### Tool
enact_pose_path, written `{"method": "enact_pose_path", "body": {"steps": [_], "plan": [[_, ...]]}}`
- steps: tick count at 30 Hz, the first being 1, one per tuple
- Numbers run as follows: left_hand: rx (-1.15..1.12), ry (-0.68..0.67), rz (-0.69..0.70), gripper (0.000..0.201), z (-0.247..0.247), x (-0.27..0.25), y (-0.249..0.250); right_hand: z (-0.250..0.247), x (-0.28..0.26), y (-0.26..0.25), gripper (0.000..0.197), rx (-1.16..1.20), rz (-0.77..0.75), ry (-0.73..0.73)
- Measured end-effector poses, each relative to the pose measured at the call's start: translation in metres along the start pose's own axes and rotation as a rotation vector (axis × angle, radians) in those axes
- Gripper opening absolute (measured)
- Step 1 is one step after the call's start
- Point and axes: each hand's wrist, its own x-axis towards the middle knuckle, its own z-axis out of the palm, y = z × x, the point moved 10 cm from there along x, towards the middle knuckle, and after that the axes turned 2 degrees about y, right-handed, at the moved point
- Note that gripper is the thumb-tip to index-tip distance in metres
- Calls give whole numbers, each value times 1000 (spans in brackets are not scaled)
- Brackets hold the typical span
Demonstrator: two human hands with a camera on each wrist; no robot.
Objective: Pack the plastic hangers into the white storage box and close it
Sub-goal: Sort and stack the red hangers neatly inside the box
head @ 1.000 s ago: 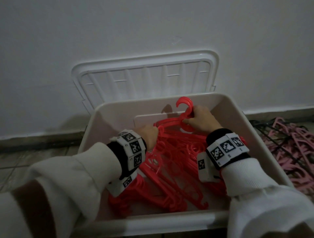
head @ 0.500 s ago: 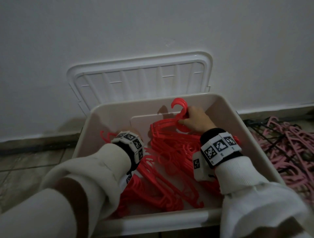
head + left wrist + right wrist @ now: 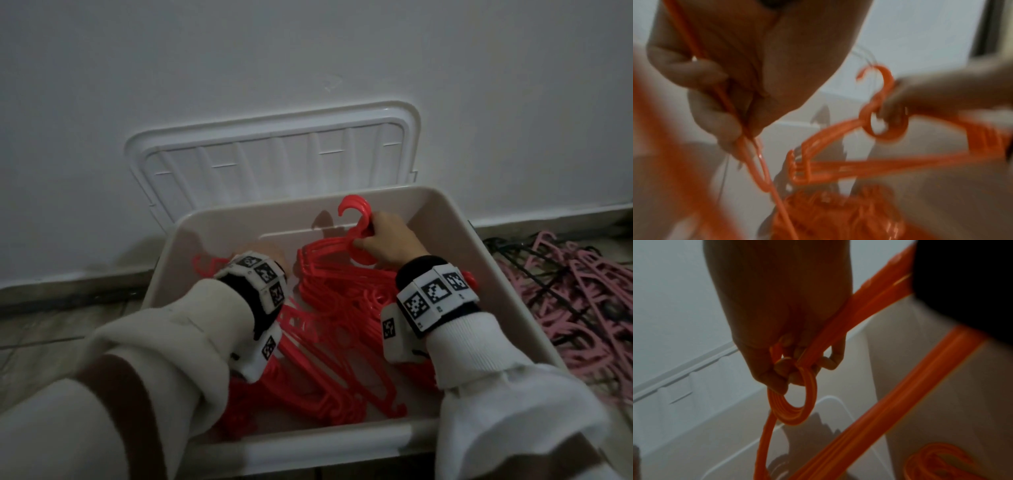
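The white storage box [image 3: 507, 274] stands open on the floor with a heap of red plastic hangers [image 3: 329, 329] inside. My right hand [image 3: 383, 240] grips a bunch of hangers [image 3: 795, 404] by the necks under their hooks, at the back of the box. My left hand [image 3: 263, 251] is at the box's left side, mostly hidden behind its wristband. Its fingers [image 3: 701, 97] are curled round a single red hanger [image 3: 756, 165]. The box lid [image 3: 274, 161] leans upright against the wall behind the box.
A tangle of pink hangers [image 3: 582, 308] with black wire ones lies on the floor right of the box. A white wall [image 3: 308, 61] rises directly behind the lid. Tiled floor [image 3: 51, 325] shows at the left.
My left hand has moved from the middle of the heap to the box's left side, taking a hanger with it. The right hand keeps its hold on the bunch.
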Motion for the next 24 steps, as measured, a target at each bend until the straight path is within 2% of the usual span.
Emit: {"method": "enact_pose_path", "body": {"steps": [2,5,6,7,10,13,14,16,17,21,24], "plan": [[-34,-6,29,31,-6,3,-8,-1,1,1,20,23,0,7],[-315,47,-50,25,-24,-8,-31,0,4,1,9,57,-8,6],[-440,52,-68,17,-24,-12,-37,0,4,0,9,67,-14,5],[-603,63,-83,18,-21,-17,-42,0,5,0,9,71,-19,7],[-1069,64,-132,33,-9,-26,-53,0,6,-1,9,74,-30,20],[-1375,69,-112,43,1,-33,-52,0,5,0,9,80,-33,21],[-1458,72,-103,39,2,-38,-50,0,5,0,9,80,-34,18],[-1589,46,-80,18,7,-48,-42,0,5,-1,8,88,-42,21],[-1640,33,-61,15,8,-54,-38,-1,4,-2,7,98,-44,24],[-1734,12,46,32,11,-59,-22,-3,-1,-12,18,213,-49,1],[-1715,22,63,23,13,-51,-7,9,-7,-20,26,379,-29,-129]]}}
